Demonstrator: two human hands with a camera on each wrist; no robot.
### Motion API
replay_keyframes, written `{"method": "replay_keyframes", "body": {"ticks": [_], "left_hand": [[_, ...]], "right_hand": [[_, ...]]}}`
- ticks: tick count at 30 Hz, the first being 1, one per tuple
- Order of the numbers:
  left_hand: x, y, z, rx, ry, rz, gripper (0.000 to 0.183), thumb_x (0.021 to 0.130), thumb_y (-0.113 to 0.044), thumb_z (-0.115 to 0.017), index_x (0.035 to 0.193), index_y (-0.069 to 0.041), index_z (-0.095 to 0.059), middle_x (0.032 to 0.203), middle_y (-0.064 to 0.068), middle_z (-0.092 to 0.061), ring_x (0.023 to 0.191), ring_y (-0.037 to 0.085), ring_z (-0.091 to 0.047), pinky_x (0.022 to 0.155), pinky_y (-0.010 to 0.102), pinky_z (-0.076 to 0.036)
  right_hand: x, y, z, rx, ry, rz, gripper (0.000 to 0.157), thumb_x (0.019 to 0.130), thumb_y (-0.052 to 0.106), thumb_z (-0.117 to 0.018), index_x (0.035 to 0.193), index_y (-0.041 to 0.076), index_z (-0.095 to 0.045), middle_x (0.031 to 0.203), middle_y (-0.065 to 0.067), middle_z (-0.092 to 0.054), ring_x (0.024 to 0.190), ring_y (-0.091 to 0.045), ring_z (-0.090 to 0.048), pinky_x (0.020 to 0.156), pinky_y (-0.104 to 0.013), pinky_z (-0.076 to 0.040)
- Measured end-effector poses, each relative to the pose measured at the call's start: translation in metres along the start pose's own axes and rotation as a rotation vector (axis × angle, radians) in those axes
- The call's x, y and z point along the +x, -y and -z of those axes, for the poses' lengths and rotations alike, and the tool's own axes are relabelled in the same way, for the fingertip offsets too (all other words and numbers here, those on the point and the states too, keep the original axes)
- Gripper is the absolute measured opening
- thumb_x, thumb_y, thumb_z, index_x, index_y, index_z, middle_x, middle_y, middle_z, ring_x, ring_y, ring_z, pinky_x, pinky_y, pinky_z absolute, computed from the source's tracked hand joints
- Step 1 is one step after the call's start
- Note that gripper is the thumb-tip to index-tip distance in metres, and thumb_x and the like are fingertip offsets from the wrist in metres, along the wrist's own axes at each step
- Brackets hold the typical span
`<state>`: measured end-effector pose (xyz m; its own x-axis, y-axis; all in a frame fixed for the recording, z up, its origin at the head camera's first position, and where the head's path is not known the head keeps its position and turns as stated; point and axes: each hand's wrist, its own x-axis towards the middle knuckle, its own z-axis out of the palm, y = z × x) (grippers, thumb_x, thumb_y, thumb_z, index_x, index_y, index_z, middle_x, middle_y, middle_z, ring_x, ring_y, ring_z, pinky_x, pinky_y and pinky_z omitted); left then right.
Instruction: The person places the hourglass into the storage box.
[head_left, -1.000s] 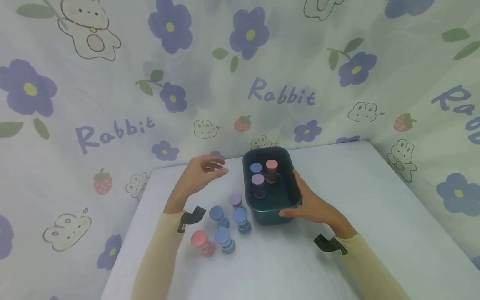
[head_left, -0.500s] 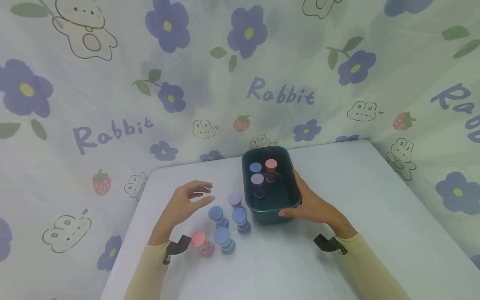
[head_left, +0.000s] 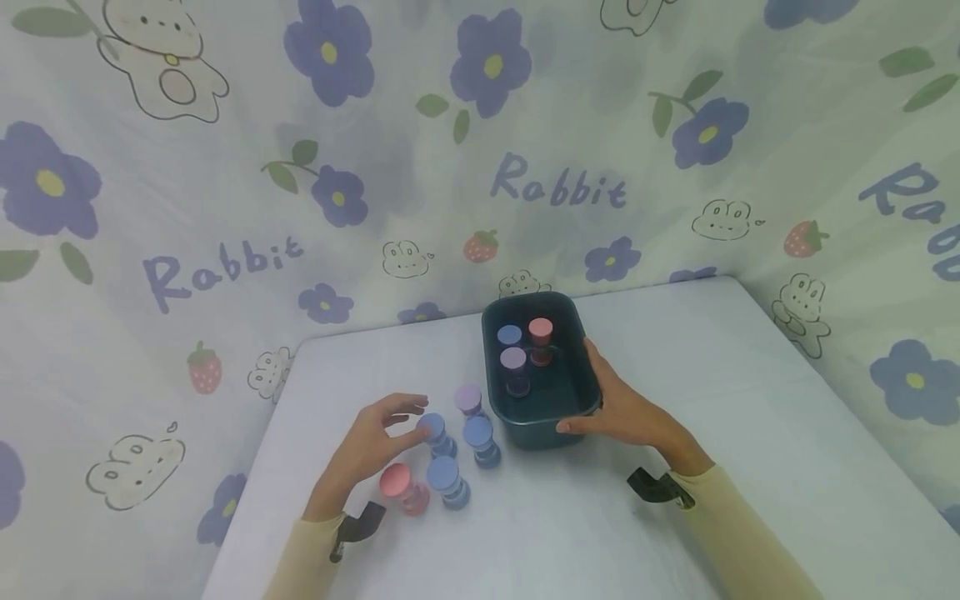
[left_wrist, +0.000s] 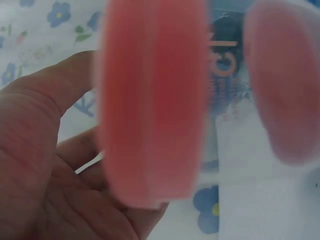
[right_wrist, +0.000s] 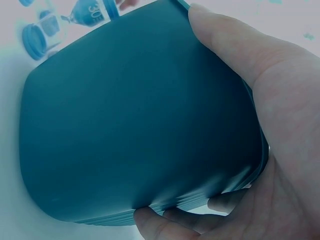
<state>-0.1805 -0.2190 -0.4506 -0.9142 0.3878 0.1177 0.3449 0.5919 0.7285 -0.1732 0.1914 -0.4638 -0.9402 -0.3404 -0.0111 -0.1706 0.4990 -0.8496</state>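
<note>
Far-left blue-capped clear hourglass (head_left: 442, 442): likely light, breakable, best pinched by its cap (head_left: 436, 423); left grip (head_left: 372, 440) wide, right grip (head_left: 626, 408) holding dark-teal rectangular plastic tub (head_left: 536, 435).

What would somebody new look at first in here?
Probably the dark teal bin near the back of the white table, with three sand timers inside and the right hand holding it. Next, five more sand timers in pink, blue and purple, clustered left of the bin. Behind, purple flowers on the cloth might catch eyes too.
</note>
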Motion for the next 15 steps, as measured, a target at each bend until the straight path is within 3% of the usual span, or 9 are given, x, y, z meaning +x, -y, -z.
{"method": "replay_keyframes", "body": {"ticks": [9, 15], "left_hand": [[-0.0050, 0.0041, -0.0091, 0.025, 0.051, 0.121, 0.055, 0.088, -0.031, -0.083, 0.136, -0.013, -0.064, 0.135, 0.007, -0.069, 0.126, 0.033, -0.066, 0.108, 0.049, -0.055], [-0.0060, 0.0046, -0.0105, 0.003, 0.053, 0.127, 0.056, 0.088, -0.029, -0.083, 0.136, -0.008, -0.064, 0.136, 0.011, -0.069, 0.125, 0.035, -0.066, 0.106, 0.047, -0.056]], "right_hand": [[-0.0010, -0.0002, -0.0009, 0.011, -0.005, 0.003, 0.140, 0.075, 0.050, -0.090, 0.166, 0.021, 0.013, 0.176, -0.012, 0.003, 0.160, -0.044, -0.014, 0.121, -0.073, -0.025], [-0.0013, 0.0009, -0.0015, 0.012, -0.006, -0.005, 0.139, 0.075, 0.051, -0.089, 0.166, 0.021, 0.013, 0.176, -0.012, 0.003, 0.160, -0.044, -0.014, 0.121, -0.073, -0.026]]}}
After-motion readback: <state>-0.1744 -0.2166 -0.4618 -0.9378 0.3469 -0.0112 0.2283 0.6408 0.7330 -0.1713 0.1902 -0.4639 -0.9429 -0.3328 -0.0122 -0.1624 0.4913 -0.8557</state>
